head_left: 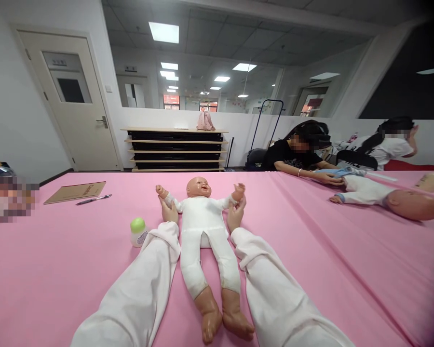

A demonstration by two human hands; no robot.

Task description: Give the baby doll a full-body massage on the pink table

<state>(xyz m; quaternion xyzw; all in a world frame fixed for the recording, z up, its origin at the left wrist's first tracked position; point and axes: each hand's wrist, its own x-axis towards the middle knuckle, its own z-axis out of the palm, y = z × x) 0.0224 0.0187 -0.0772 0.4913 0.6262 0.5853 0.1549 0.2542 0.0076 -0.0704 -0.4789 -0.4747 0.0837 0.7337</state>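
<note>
Pale sleeves [130, 284] alongside doll [204, 214]; gripping doll's arms with left hand [169, 213] and right hand [236, 215], fingers curled round, probably to steady them; green-capped bottle [138, 232] beside doll, perhaps for reach.

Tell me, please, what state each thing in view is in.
Near doll: on its back, arms spread
Left hand: holding one of its arms
Right hand: holding the other arm
Green-capped bottle: upright, cap on
Notebook: closed, flat
Pen: lying flat
Pink cloth: spread, creased at right
Far doll: lying down
Door: shut
Ceiling lights: lit
</note>
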